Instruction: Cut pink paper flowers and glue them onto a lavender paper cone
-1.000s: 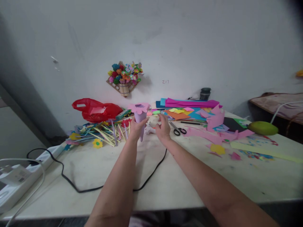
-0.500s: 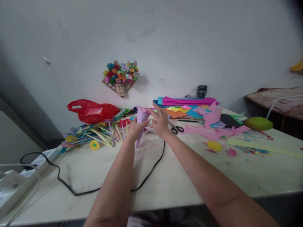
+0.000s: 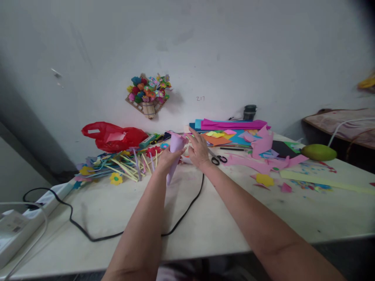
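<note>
My left hand (image 3: 166, 159) is wrapped around a light purple paper cone (image 3: 176, 143), wide end up and narrow tip pointing down at the table. The cone's rim has a wavy, petal-like edge. Just to its right is my right hand (image 3: 198, 150), fingers apart, near the rim; whether the fingertips touch the paper I cannot tell. Scissors (image 3: 216, 159) with black handles lie beside my right wrist. Left of the cone are a yellow paper flower (image 3: 116, 178), a red paper flower (image 3: 153, 151) and a pile of pale yellow paper strips (image 3: 124, 168).
A red plastic bag (image 3: 114, 136) sits at the back left. Coloured sheets (image 3: 234, 125) and pink scraps (image 3: 254, 164) cover the right rear. A green mango-like fruit (image 3: 319, 152) lies at right. A black cord (image 3: 187, 208) crosses the table from a power strip (image 3: 55, 195).
The cone's rim opens slightly more to the right, and my right fingers have shifted a little away from it. My left hand keeps its hold.
</note>
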A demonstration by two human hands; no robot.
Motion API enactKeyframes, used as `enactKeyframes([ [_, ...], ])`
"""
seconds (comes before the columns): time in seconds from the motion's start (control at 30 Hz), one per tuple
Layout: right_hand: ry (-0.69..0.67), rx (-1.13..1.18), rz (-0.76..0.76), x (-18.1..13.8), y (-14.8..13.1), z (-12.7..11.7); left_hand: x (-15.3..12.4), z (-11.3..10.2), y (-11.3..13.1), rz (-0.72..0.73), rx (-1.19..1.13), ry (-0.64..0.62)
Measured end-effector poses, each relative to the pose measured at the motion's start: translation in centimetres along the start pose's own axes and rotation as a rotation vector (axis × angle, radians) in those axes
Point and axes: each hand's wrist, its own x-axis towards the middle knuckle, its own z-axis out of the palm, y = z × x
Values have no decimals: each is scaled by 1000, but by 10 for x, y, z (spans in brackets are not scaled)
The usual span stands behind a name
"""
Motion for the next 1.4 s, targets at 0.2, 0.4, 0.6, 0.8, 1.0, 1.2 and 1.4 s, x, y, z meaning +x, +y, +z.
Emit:
enactKeyframes([
  [0.2, 252, 139, -20, 0, 9, 15, -9, 2, 10, -77, 15, -56],
  [0.4, 311, 146, 49, 2, 13, 20, -14, 3, 15, -132, -31, -125],
  [0.6, 237, 85, 172, 3, 6, 20, -13, 5, 11, -118, -34, -166],
  [0.8, 193, 3, 268, 5, -1, 16, -8, 8, 4, -108, -23, -166],
  [1.0, 148, -85, 255, 4, -5, 12, -7, 9, 2, -97, -20, -149],
  [1.2, 129, -126, 255, 3, -7, 9, -9, 11, 5, -83, 19, -108],
  [1.4, 125, -116, 292, 4, -10, 8, -12, 15, 11, -63, 190, -4],
])
